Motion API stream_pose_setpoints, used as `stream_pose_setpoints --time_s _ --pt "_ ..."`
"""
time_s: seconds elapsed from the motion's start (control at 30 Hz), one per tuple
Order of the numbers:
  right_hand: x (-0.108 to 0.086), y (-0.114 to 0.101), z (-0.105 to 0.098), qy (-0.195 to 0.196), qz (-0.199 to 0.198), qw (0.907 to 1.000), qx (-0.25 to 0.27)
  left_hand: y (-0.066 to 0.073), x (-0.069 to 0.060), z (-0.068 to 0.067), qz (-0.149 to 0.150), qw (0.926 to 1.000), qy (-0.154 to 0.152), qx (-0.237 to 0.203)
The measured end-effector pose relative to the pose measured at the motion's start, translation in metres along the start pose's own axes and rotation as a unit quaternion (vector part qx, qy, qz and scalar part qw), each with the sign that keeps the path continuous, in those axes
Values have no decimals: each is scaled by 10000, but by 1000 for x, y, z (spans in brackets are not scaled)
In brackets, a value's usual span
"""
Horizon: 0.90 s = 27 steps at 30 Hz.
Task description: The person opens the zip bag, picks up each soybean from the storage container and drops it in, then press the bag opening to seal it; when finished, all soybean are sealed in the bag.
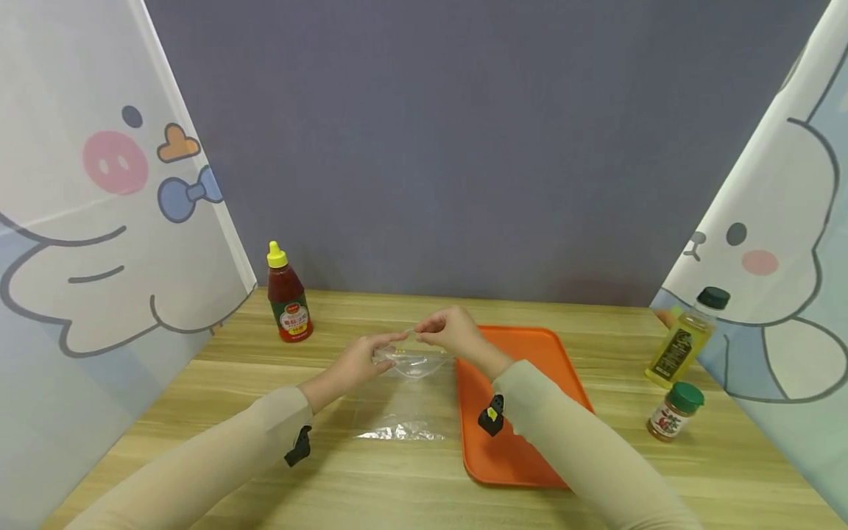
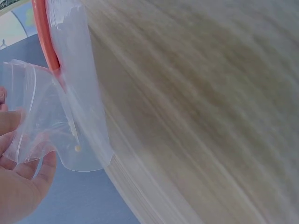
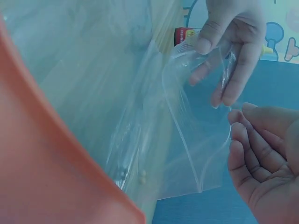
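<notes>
A clear zip-lock bag (image 1: 407, 405) lies on the wooden table, its mouth raised and gaping towards the far side. My left hand (image 1: 361, 362) holds the left part of the mouth between thumb and fingers; in the right wrist view the left hand (image 3: 236, 44) shows through the film. With thumb and forefinger, my right hand (image 1: 456, 335) pinches the mouth's far edge; its other fingers (image 3: 243, 161) are curled. A seal line (image 3: 184, 144) runs along the bag. Small pale yellowish specks (image 2: 78, 148) show at the bag, too small to identify.
An orange tray (image 1: 486, 456) lies right of the bag, under my right forearm. A ketchup bottle (image 1: 288, 305) with a yellow cap stands at the back left. On the right stand an oil bottle (image 1: 685, 342) and a small green-lidded jar (image 1: 672, 412). Printed curtains flank the table.
</notes>
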State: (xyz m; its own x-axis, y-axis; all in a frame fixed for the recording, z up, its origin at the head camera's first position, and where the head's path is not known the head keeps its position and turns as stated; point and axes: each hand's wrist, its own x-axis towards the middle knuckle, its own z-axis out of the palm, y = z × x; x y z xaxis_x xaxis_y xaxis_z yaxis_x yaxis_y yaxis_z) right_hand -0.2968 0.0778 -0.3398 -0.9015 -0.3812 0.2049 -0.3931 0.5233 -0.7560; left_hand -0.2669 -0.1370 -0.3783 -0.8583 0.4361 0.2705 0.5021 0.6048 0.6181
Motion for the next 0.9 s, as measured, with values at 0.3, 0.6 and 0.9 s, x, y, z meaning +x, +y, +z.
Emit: stream_pose_setpoints --time_s 0.3,0.6,0.9 --pt "-8 7 -13 96 4 9999 66 -1 1 0 -53 10000 8 1" --pt "-25 37 -48 171 491 9966 646 -4 -3 0 -25 9998 155 100" --pt "-53 67 -74 -177 861 9961 27 -3 -4 1 -114 9998 167 47"
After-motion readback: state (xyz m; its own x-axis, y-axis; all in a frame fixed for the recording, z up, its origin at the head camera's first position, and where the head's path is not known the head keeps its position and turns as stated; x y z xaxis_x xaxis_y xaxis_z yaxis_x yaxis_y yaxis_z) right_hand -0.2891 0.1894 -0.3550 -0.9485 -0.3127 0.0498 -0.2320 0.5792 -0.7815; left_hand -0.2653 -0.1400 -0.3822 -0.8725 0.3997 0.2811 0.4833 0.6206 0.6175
